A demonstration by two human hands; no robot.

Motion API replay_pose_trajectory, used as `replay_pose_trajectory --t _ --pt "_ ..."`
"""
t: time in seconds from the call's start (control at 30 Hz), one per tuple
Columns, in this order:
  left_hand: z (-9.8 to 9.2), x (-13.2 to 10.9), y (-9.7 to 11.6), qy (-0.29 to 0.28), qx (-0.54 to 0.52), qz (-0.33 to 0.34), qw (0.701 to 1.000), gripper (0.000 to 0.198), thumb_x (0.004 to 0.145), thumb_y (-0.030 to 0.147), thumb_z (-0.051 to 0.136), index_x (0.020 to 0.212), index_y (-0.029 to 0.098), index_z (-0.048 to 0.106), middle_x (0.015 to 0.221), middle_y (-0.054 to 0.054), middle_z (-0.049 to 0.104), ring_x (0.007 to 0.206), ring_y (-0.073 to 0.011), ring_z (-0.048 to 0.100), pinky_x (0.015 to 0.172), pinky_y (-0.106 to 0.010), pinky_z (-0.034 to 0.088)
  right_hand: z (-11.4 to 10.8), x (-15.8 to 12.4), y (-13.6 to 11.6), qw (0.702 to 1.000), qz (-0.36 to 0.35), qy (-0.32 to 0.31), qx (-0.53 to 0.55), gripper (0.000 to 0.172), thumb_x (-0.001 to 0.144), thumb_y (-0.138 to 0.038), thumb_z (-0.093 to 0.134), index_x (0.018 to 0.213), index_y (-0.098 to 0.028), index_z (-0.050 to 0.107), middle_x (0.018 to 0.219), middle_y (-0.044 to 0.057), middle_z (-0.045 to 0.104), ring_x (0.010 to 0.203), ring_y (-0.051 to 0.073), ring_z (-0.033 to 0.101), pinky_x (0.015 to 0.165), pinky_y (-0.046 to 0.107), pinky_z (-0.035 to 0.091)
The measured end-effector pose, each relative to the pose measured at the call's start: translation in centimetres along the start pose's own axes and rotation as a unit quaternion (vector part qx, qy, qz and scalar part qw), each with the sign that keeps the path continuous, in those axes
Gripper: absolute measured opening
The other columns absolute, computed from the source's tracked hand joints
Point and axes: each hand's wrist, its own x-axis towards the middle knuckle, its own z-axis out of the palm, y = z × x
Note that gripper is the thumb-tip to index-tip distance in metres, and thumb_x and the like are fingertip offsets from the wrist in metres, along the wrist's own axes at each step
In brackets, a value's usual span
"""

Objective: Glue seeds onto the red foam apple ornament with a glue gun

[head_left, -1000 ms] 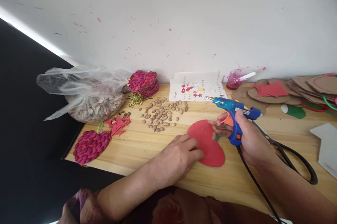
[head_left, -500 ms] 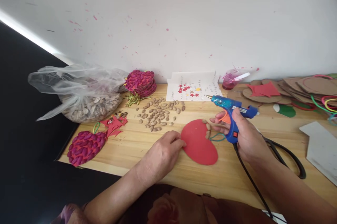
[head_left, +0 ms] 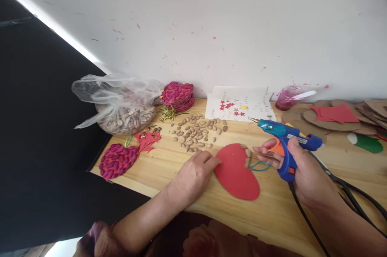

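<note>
A flat red heart [head_left: 236,174] lies on the table, with several tan nutshells [head_left: 248,156] along its upper right edge and a teal cord loop [head_left: 259,166] coming from its notch. Fingertips of my left hand [head_left: 195,174] are closed at the heart's left edge. My right hand [head_left: 305,168] grips a blue hot glue gun [head_left: 286,140] above and right of the heart. Its orange trigger is under my fingers, and the metal nozzle points up and left, apart from the heart. Loose nutshells [head_left: 198,132] are scattered beyond my left hand.
At the left are a plastic bag of shells [head_left: 127,118], red paper scraps [head_left: 147,140] and a purple shell-covered heart [head_left: 117,161]. Similar pieces are stacked [head_left: 177,96] by the wall. A sheet with paper stars [head_left: 256,104], a pink-stained cup [head_left: 286,98], cardboard shapes [head_left: 326,122] and scissors [head_left: 347,186] stand rightward.
The whole view has swung left, so the table's things appear farther right. Both hands keep their holds, and the glue gun stays raised near the heart.
</note>
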Motion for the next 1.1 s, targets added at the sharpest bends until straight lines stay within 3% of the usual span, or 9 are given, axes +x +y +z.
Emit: replay_pose_trajectory --t 0.2,0.37,0.5,0.63,0.77,1.1 --pt "-1.5 -0.5 -0.1 -0.016 -0.029 -0.008 0.999 0.034 0.093 0.004 0.046 0.116 0.02 0.064 0.101 -0.006 0.063 0.095 -0.0182 0.06 0.091 -0.034 0.052 0.4 -0.3 -0.6 1.0 0.005 0.012 -0.003 0.045 0.08 -0.066 0.066 0.081 -0.022 0.072 0.083 0.005 0.068 0.09 0.028 0.074 0.074 0.034 0.065" --pt "-2.2 2.1 0.5 0.06 -0.098 -0.011 0.993 0.018 0.093 0.008 0.055 0.1 0.018 0.068 0.103 -0.005 0.062 0.094 -0.0143 0.061 0.087 -0.027 0.051 0.7 -0.6 -0.8 1.0 0.023 -0.002 0.015 0.045 0.08 -0.066 0.066 0.082 -0.021 0.072 0.08 0.005 0.069 0.092 0.028 0.074 0.072 0.032 0.064" --pt "-1.3 6.1 1.3 0.062 -0.112 0.007 0.992 0.014 0.09 0.007 0.058 0.09 0.016 0.069 0.095 -0.004 0.061 0.087 -0.0131 0.061 0.082 -0.025 0.051 0.6 -0.6 -0.5 0.998 0.045 -0.009 0.04 0.046 0.083 -0.067 0.061 0.084 -0.022 0.071 0.076 0.004 0.068 0.089 0.029 0.075 0.071 0.034 0.063" --pt "0.5 8.8 1.4 0.046 -0.077 0.011 0.996 0.016 0.09 0.008 0.058 0.094 0.016 0.071 0.097 -0.006 0.063 0.09 -0.0161 0.063 0.083 -0.029 0.053 0.5 -0.4 -0.2 0.996 0.064 0.001 0.058 0.047 0.086 -0.068 0.057 0.087 -0.023 0.069 0.074 0.003 0.068 0.088 0.028 0.076 0.073 0.034 0.063" --pt "1.5 9.6 1.2 0.047 -0.059 0.004 0.997 0.018 0.092 0.012 0.057 0.1 0.018 0.072 0.098 -0.006 0.065 0.088 -0.0165 0.064 0.082 -0.029 0.053 0.6 -0.5 -0.1 0.994 0.087 0.008 0.062 0.045 0.086 -0.067 0.058 0.087 -0.023 0.068 0.07 0.002 0.067 0.089 0.028 0.076 0.07 0.032 0.062" --pt "1.7 9.8 1.2 0.02 -0.075 -0.01 0.997 0.021 0.094 0.013 0.056 0.094 0.02 0.076 0.092 -0.004 0.067 0.082 -0.0146 0.065 0.077 -0.026 0.052 0.9 -0.7 0.2 0.991 0.116 0.015 0.06 0.046 0.083 -0.069 0.061 0.085 -0.023 0.068 0.072 0.004 0.069 0.096 0.03 0.075 0.069 0.032 0.062"
